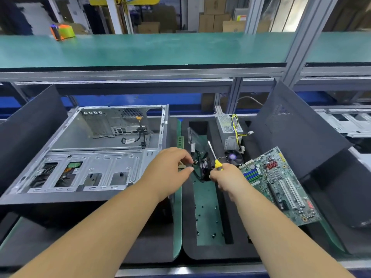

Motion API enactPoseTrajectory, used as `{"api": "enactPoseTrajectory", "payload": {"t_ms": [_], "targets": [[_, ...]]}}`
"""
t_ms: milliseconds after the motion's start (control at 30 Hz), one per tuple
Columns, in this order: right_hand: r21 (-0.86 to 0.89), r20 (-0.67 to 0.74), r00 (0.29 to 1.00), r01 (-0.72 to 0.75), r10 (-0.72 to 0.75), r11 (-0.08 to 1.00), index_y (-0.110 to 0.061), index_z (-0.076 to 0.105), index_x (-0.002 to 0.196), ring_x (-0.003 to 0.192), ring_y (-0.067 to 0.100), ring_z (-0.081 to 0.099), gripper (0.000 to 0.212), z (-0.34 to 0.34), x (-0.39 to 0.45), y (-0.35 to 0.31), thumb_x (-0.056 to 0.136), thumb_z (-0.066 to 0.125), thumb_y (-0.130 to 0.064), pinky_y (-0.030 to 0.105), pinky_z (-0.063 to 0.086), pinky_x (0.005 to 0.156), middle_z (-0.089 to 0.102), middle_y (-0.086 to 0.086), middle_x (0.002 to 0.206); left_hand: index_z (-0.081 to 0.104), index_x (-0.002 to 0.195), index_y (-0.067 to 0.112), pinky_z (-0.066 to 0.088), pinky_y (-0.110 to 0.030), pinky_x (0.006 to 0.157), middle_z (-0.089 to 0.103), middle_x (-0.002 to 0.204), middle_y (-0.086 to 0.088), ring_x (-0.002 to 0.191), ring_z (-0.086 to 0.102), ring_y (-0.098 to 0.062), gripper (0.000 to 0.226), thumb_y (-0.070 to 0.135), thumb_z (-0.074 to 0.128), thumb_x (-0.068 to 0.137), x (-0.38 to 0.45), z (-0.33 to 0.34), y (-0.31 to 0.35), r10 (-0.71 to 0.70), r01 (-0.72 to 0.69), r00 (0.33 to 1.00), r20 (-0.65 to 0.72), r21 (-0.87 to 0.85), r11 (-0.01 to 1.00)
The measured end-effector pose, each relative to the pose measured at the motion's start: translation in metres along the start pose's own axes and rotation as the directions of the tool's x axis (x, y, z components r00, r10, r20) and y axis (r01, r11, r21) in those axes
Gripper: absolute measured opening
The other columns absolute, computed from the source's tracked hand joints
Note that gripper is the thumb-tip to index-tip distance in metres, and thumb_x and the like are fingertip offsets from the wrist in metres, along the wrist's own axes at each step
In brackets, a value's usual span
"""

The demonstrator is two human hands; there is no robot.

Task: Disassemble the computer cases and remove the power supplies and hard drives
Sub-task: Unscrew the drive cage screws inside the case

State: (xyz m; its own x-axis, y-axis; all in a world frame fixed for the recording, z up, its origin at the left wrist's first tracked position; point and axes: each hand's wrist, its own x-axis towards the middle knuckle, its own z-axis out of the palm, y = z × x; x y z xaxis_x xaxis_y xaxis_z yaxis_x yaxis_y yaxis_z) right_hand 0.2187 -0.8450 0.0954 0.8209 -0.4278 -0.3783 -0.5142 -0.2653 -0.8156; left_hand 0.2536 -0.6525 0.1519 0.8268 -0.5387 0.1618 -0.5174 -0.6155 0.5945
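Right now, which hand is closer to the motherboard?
Right. The right hand, gripping the screwdriver, sits just beside the motherboard's left edge. The left hand is further left, near the case.

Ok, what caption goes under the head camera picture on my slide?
Right hand grips a yellow screwdriver beside an emptied computer case, left hand reaching toward loose parts.

Both bare forearms reach forward and inward, the hands close together. The left hand (170, 167) is palm down, its thumb and forefinger curled toward each other in a pinch; what they nip is unclear. The right hand (226, 179) is fisted, knuckles up.
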Motion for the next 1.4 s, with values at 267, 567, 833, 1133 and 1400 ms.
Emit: {"api": "enactPoseTrajectory", "payload": {"t_ms": [267,567,833,1133,1400], "targets": [[0.145,0.062,0.994,0.081,-0.091,0.986,-0.013,0.048,0.085,0.05,0.016,0.037,0.004,0.004,-0.005,-0.043,0.086,0.051,-0.01,0.025,0.03,0.047,0.054,0.008,0.074,0.064,0.093,0.035,0.041,-0.015,0.078,0.059,0.092,0.021,0.093,0.051,0.0,0.01,0.026,0.067,0.089,-0.017,-0.024,-0.008,-0.047,0.045,0.995,-0.09,-0.028,0.999],[0.108,0.056,0.965,0.248,-0.255,0.963,-0.015,0.048,0.105,0.057,0.015,0.049,0.015,0.058,-0.033,-0.113,0.093,0.042,-0.01,0.026,0.039,0.052,0.06,0.005,0.076,0.065,0.093,0.036,0.035,-0.006,0.072,0.059,0.095,0.021,0.092,0.05,0.007,0.009,0.028,0.068,0.089,-0.044,-0.079,-0.049,-0.168,0.158,0.962,-0.216,-0.062,0.986],[0.066,0.078,0.951,0.295,-0.3,0.953,-0.025,0.048,0.095,0.066,0.019,0.059,0.014,0.119,-0.045,-0.146,0.09,0.048,-0.012,0.039,0.052,0.067,0.063,0.006,0.08,0.066,0.092,0.032,0.034,-0.002,0.07,0.059,0.092,0.02,0.092,0.049,0.008,0.007,0.027,0.069,0.088,-0.066,-0.122,-0.104,-0.174,0.155,0.947,-0.271,-0.091,0.984],[0.113,0.09,0.909,0.398,-0.408,0.911,-0.025,0.06,0.103,0.065,0.008,0.068,0.018,0.194,-0.07,-0.184,0.092,0.059,-0.01,0.038,0.057,0.077,0.066,-0.001,0.095,0.066,0.1,0.033,0.039,-0.015,0.079,0.056,0.097,0.02,0.091,0.053,0.0,0.02,0.021,0.071,0.085,-0.097,-0.189,-0.196,-0.269,0.26,0.889,-0.37,-0.075,0.963],[0.131,-0.004,0.915,0.401,-0.404,0.906,-0.022,0.059,0.098,0.06,0.007,0.059,0.008,0.246,-0.087,-0.21,0.092,0.063,-0.017,0.023,0.044,0.058,0.066,0.001,0.087,0.064,0.113,0.028,0.039,-0.022,0.088,0.051,0.106,0.014,0.098,0.051,-0.005,0.034,0.008,0.061,0.086,-0.108,-0.221,-0.264,-0.304,0.299,0.895,-0.327,-0.067,0.952]]}}
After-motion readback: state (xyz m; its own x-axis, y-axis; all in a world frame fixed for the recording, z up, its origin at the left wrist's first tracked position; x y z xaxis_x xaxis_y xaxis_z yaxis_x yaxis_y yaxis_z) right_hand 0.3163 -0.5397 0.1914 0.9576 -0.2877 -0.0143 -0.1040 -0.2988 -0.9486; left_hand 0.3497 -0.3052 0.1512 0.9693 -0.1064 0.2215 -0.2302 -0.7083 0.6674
